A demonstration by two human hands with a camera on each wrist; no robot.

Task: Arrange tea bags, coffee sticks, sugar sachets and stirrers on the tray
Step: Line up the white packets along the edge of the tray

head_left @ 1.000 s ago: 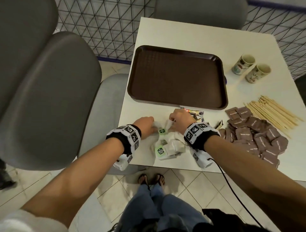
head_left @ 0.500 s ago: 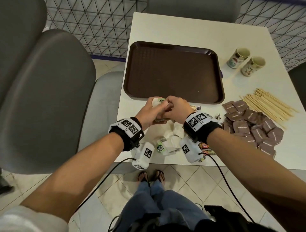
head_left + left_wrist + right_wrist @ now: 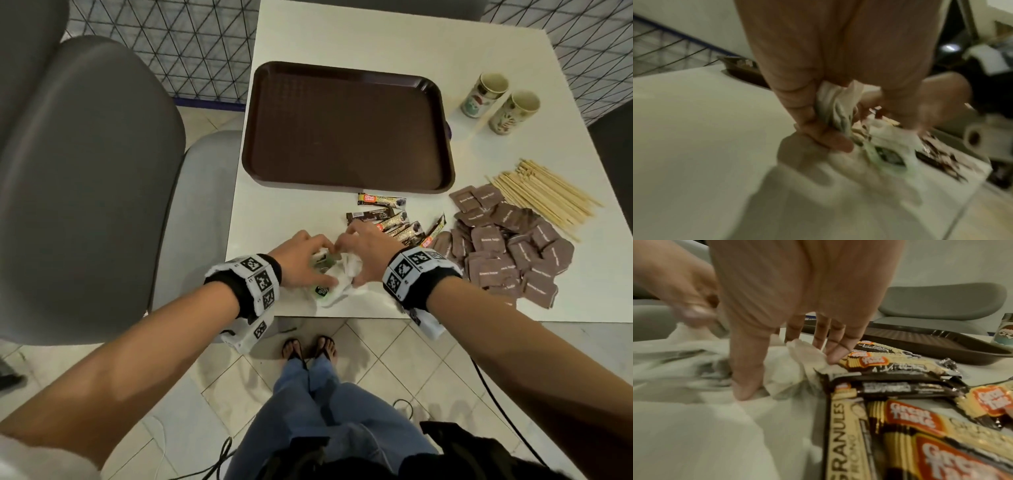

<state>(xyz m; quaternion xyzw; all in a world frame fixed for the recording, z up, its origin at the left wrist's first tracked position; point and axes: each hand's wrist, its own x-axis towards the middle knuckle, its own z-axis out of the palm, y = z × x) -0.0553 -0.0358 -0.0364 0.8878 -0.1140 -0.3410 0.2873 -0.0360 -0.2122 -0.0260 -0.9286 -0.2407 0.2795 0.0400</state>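
A pile of white tea bags [image 3: 337, 286] with green tags lies near the table's front edge. My left hand [image 3: 308, 260] grips a bunch of them; in the left wrist view its fingers [image 3: 818, 129] curl round crumpled bags [image 3: 835, 107]. My right hand [image 3: 356, 255] is on the same pile, with thumb and fingers pinching white tea bags [image 3: 803, 353]. Coffee sticks [image 3: 394, 222] lie just right of it, touching its little finger in the right wrist view. The brown tray [image 3: 342, 186] behind them holds nothing. Brown sugar sachets [image 3: 507, 246] and wooden stirrers [image 3: 544, 195] lie to the right.
Two patterned cups [image 3: 483, 94] [image 3: 513, 113] stand right of the tray on the white table [image 3: 376, 34]. Grey chairs [image 3: 85, 171] stand to the left, against the table's left edge. My legs and feet are under the front edge.
Half a second ago both hands held tea bags together up near the tray's front rim. They have come back down onto the pile by the table's front edge.
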